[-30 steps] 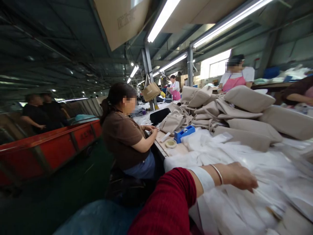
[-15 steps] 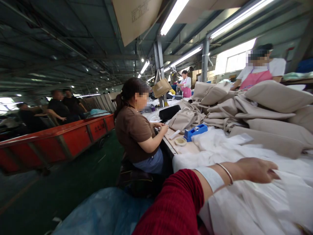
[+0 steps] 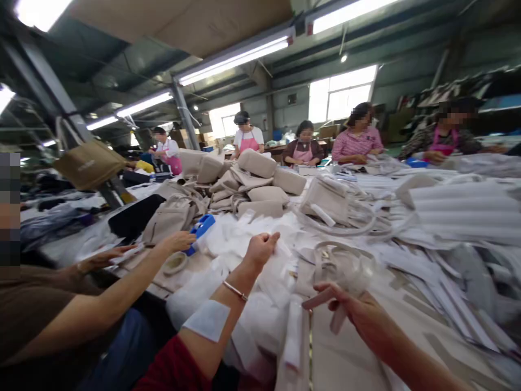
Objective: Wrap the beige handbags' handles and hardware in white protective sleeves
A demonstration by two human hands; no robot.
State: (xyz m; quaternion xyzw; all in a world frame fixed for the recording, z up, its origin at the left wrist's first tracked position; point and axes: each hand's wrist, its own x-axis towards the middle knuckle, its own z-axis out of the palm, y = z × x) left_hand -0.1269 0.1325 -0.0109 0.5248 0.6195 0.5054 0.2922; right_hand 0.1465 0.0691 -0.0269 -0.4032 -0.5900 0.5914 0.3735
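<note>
My left hand (image 3: 262,250), at the end of a red sleeve and a bangled wrist, is raised over the heap of white wrapping (image 3: 260,312). Its fingers are pinched together at the edge of a thin white sheet (image 3: 284,247). On the right, my right hand (image 3: 352,307) grips a short beige strap (image 3: 318,298) between thumb and fingers. Beneath it lies a flat beige bag (image 3: 342,347) with a strip of metal zip or trim along one side. A white-wrapped piece (image 3: 293,331) rests beside that bag. Blur hides the finest finger detail.
A co-worker's arm (image 3: 134,271) reaches in from the left, near a blue tape dispenser (image 3: 200,231) and a tape roll (image 3: 175,263). Beige bags (image 3: 260,195) are piled behind. White padded sheets (image 3: 464,212) lie at right. Several people work across the table.
The view has swung right, away from the red cart and aisle. My right hand with the beige strap has come into view. The co-worker's hand now reaches toward the tape dispenser.
</note>
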